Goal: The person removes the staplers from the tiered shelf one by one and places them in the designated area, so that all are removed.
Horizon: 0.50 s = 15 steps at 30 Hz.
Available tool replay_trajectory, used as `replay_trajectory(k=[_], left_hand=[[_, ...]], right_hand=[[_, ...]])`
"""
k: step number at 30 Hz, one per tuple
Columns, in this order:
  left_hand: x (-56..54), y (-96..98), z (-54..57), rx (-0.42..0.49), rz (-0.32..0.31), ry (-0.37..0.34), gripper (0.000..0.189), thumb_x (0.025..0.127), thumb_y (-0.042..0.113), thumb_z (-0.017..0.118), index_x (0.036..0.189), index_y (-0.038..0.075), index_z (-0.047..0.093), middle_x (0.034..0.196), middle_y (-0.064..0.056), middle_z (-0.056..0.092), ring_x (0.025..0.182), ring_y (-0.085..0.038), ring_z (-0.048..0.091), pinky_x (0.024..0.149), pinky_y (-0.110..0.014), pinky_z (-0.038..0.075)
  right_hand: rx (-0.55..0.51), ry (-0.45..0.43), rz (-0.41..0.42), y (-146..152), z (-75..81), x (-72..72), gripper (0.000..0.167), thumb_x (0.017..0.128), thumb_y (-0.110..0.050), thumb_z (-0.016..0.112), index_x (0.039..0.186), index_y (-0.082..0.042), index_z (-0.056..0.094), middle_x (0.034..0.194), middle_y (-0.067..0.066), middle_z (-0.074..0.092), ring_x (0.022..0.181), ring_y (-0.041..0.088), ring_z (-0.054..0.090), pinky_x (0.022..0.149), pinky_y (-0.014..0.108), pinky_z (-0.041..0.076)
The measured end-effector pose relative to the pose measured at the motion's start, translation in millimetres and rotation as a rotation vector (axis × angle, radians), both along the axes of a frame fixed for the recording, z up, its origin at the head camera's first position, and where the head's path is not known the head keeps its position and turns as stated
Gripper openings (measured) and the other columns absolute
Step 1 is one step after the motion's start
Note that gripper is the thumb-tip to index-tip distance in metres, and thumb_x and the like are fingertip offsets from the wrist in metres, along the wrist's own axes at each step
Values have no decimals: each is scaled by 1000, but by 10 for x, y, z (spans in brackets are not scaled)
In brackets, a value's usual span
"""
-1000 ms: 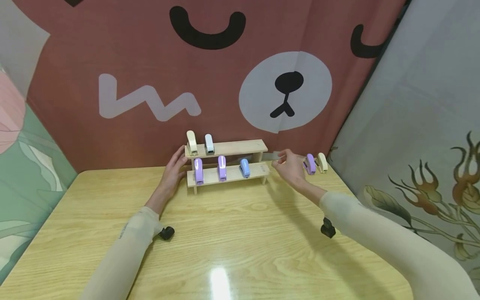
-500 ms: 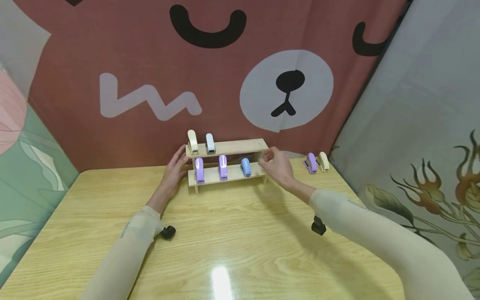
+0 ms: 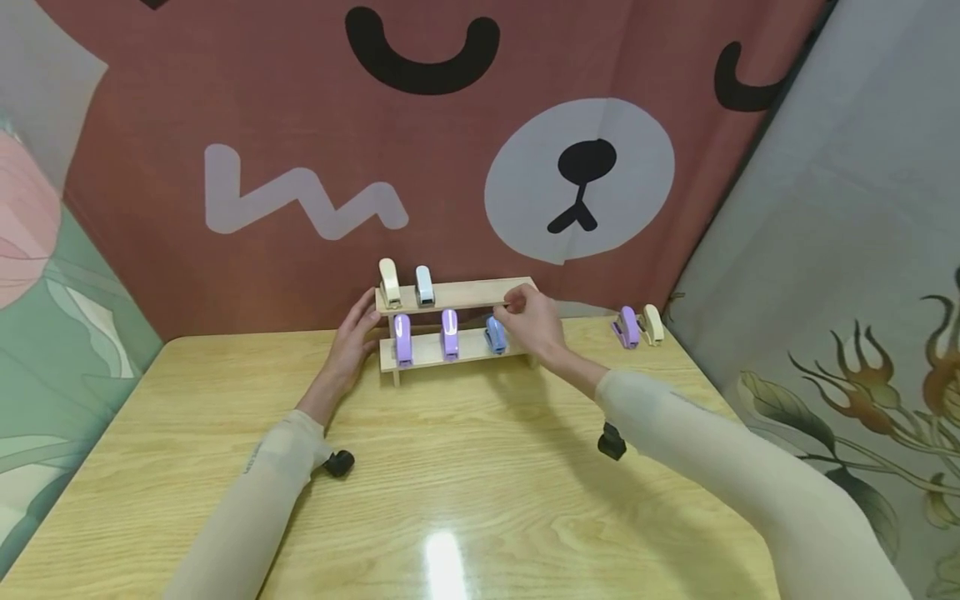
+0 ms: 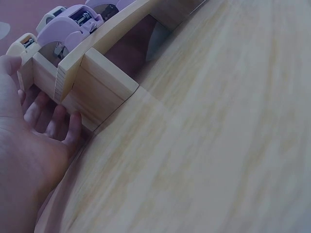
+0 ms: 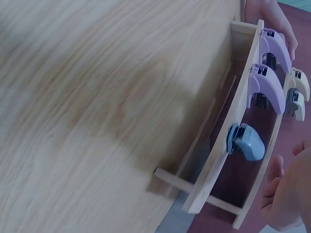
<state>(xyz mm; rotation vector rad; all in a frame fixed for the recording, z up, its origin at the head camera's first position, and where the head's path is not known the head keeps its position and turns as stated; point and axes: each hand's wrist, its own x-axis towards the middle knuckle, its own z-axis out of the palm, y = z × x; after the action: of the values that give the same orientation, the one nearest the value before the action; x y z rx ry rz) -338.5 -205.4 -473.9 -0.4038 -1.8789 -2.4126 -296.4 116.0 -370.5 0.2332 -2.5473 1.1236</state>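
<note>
A two-tier wooden display stand [image 3: 465, 295] holds small staplers. Its upper shelf carries a cream stapler [image 3: 389, 283] and a pale blue stapler [image 3: 424, 285]. Along the lower shelf are a purple stapler [image 3: 402, 340], a second purple stapler [image 3: 449, 335] and a blue stapler [image 3: 495, 334]. My left hand [image 3: 348, 342] grips the stand's left end, thumb by the upper shelf, fingers curled against the side panel [image 4: 104, 90]. Above and right of the blue stapler hovers my right hand [image 3: 534, 321], fingers loosely bent, nothing visible between them; the right wrist view shows a gap to that stapler.
Another purple stapler [image 3: 626, 327] and a cream stapler [image 3: 651, 324] stand together on the wooden table [image 3: 420, 467], right of the stand. A curtain with a bear face [image 3: 442, 150] hangs directly behind, and a pale floral curtain [image 3: 840, 208] on the right.
My right hand has moved left from beside the stand to over the blue stapler at the lower shelf's right part. The left hand stays at the stand's left end.
</note>
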Motion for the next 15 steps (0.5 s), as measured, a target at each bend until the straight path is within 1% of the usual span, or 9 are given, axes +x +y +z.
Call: replay_trajectory(k=[4,9,11,15], left_hand=[[13,-31,-9,12,7,-3,61,106,35,56,162,28,31,162,-10,32,139,-27,38,111,-61,29],[22,-32,-5,2,15,-16,59,106,33,57,161,29,33,162,-8,34,141,-27,37,113,-59,29],[19,-20,-2,-4,14,-14,60,106,34,57,161,29,34,161,-8,34,141,-26,37,113,-58,29],[10,1,5,16,8,-10,61,105,33,59,161,29,34,161,-9,35,140,-26,39,112,-59,30]], right_hand=[[-10,-2,21,-162,-15,-46,22,91,-26,71,106,-9,67,92,3,68,83,19,64,73,36,51],[-30,-10,27,-330,-45,-100,23,92,-30,72,105,-12,67,91,1,67,80,17,63,71,35,50],[-43,-2,27,-390,-47,-118,24,92,-32,74,103,-12,67,90,1,67,81,16,64,72,35,50],[-62,4,39,-512,-48,-148,28,91,-35,76,101,-11,67,89,1,67,82,16,64,74,35,50]])
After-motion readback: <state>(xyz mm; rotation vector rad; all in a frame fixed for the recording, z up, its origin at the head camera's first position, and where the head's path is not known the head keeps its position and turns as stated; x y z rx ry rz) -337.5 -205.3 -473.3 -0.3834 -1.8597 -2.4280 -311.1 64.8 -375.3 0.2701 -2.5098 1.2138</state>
